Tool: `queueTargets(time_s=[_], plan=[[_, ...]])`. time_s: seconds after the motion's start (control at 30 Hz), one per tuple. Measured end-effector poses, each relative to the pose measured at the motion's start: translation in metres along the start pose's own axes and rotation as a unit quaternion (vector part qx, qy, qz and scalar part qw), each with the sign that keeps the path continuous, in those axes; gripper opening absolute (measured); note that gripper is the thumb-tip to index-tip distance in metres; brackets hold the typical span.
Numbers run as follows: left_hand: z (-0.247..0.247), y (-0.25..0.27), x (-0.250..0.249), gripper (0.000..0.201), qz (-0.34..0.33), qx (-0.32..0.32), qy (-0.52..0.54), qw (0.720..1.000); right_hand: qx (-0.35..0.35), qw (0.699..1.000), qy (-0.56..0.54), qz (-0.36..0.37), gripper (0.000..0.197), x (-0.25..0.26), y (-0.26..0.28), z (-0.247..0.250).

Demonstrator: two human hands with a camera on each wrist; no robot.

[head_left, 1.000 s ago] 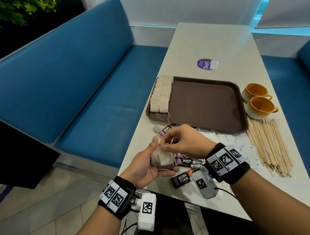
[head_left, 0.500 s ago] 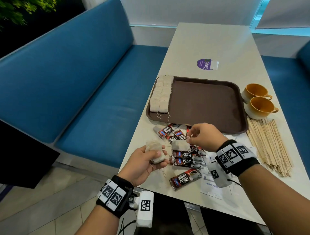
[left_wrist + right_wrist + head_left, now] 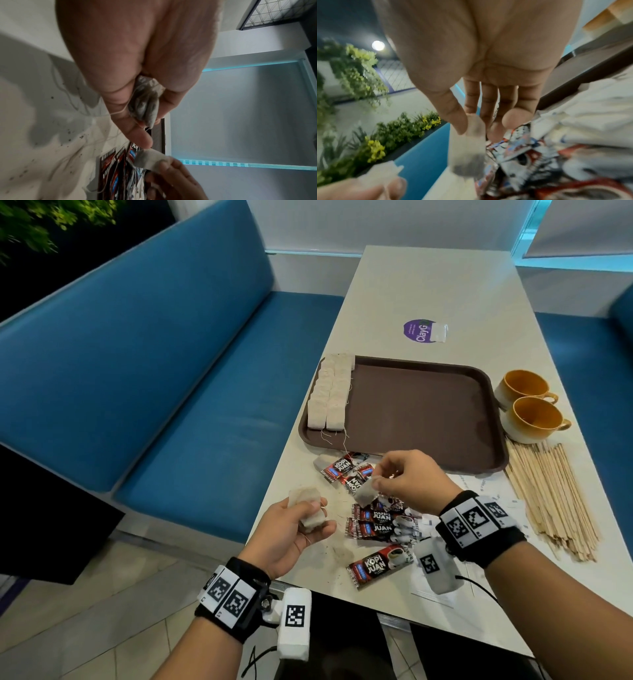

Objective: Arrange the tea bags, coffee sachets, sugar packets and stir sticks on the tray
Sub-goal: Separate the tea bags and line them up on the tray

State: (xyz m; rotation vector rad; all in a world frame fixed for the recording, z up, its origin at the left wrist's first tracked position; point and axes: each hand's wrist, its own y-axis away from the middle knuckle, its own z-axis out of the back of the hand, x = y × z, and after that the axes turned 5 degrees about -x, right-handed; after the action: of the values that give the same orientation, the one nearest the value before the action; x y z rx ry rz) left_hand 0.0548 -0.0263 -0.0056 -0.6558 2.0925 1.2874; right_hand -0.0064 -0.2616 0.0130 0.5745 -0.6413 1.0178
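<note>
While two cups [image 3: 527, 405] stand aside, each hand holds tea bags.

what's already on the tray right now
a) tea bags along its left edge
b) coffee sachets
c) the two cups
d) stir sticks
a: two rows of tea bags lie along the left edge of the tray, while the coffee sachets, stir sticks and cups are all on the table beside it.

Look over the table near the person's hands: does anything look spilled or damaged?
Yes. Dark specks are scattered on the table beside the coffee sachets, below the left hand holding tea bags. They look like spilled tea; no tear is visible.
</note>
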Motion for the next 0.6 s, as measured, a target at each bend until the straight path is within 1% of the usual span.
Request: queueTargets(time_s=[0.07,0.2,0.27,0.33,0.4,0.47,0.53,0.57,0.6], plan=[[-0.001,0.0,0.0,0.014,0.001,-0.004,0.008,1.0,-0.016,0.998,-0.06,0.014,0.009,0.007,0.001,0.003],[-0.001,0.001,-0.003,0.015,-0.013,-0.016,0.03,0.999,-0.052,0.988,-0.134,0.051,0.006,0.025,0.004,0.008],[-0.001,0.001,-0.005,0.015,-0.019,-0.013,0.03,0.999,-0.047,0.982,-0.172,0.062,0.005,0.035,0.008,0.011],[0.0,0.002,-0.008,0.014,-0.02,-0.007,0.03,0.999,-0.012,0.978,-0.192,0.08,0.007,0.047,0.014,0.013],[-0.001,0.002,-0.009,0.019,-0.018,0.001,0.03,0.999,0.036,0.976,-0.188,0.106,0.009,0.057,0.019,0.012],[-0.003,0.004,-0.009,0.028,-0.019,0.011,0.027,0.999,0.106,0.967,-0.206,0.106,0.011,0.065,0.023,0.008],[-0.005,0.006,-0.008,0.043,-0.02,0.033,0.011,0.999,0.178,0.956,-0.21,0.101,0.012,0.069,0.026,0.003],[-0.006,0.007,-0.007,0.049,-0.017,0.049,0.002,0.999,0.196,0.956,-0.19,0.107,0.012,0.071,0.025,0.0],[-0.006,0.009,-0.007,0.052,-0.011,0.066,-0.005,0.998,0.2,0.959,-0.165,0.117,0.013,0.072,0.025,-0.004]])
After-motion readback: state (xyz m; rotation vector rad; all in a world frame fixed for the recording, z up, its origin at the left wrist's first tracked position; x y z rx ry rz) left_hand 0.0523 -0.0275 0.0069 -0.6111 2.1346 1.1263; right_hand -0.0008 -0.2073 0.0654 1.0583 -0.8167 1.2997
